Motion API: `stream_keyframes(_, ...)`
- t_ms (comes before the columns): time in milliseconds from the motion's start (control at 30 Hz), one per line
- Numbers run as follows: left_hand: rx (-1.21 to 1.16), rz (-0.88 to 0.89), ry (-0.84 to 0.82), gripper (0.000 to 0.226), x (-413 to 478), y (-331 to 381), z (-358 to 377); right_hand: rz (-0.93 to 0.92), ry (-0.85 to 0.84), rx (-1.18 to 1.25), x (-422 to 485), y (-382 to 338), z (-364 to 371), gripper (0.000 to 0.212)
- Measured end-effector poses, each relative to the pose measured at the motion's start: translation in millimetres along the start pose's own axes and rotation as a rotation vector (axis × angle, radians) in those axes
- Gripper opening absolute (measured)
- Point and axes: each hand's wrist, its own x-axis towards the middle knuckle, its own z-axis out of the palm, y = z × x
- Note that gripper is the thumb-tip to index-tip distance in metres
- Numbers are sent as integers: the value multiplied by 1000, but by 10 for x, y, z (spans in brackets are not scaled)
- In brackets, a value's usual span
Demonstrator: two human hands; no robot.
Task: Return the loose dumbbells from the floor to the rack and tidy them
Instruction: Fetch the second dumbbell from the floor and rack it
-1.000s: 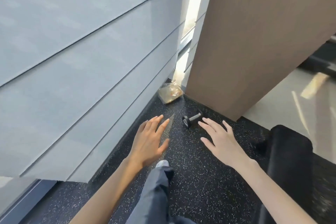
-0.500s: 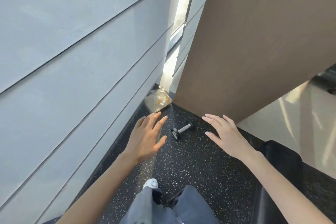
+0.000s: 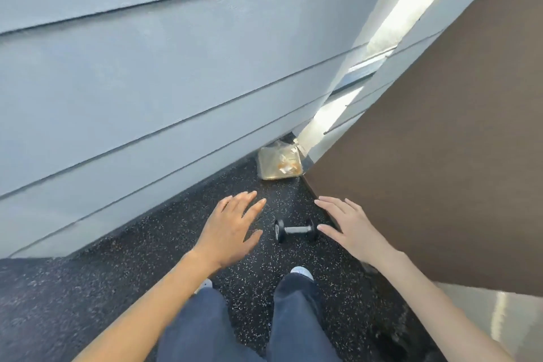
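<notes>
Between the two hands, a small dumbbell (image 3: 295, 230) lies on the speckled floor (image 3: 249, 273). Left hand (image 3: 232, 226) and right hand (image 3: 349, 229) hover either side of it, each grip wide and empty. This looks like the pickup step; next, one hand must lower and close round it.

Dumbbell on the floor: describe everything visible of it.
The dumbbell is small, with two black, rubbery-looking heads joined by a short grey metal-looking handle. It lies on its side on the black speckled floor, handle running left to right, just ahead of the shoes. A pale mark on the head nearer the left hand is too small to read. In the picture it sits between that hand and the right hand; neither grips it.
</notes>
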Motion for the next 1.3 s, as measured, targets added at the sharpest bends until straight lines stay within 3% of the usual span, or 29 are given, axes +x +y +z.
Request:
stream_keyframes(100, -54, -193, 5, 61, 51, 355, 417, -133, -82, -10, 217, 492, 26, 56)
stream_keyframes(267, -89, -377, 23, 61, 271, 908, 903, -245, -169, 90, 549, 1103, 129, 42)
stream_keyframes(433, -164, -519, -26, 61, 463, 1182, 1409, -227, -267, 165, 810, 1532, 624, 42)
stream_keyframes(600, -192, -558, -28, 58, 687, 1021, 2422, -97, -294, 298, 1243, 2133, 1752, 40)
stream_keyframes(833, -207, -587, -12, 59, 1080, 729, 4837, 14, -343, 290, 2027, 3359, 4099, 44)
stream_keyframes(933, -214, -615, -12, 59, 1175, 623, 5522, 50, -388, 264, 2318, 3688, 4940, 47)
stream_keyframes(1100, -247, -649, 1, 59, 1182, 496, 6109, 103, -506, 81, 2669, 3992, 5791, 56)
stream_keyframes(1200, -251, -655, -13, 59, 1146, 447, 6259, 80, -590, -50, 2767, 4066, 5948, 48)
stream_keyframes(1300, -246, -640, -24, 58, 1123, 470, 6234, 78, -649, -12, 2788, 4076, 5972, 44)
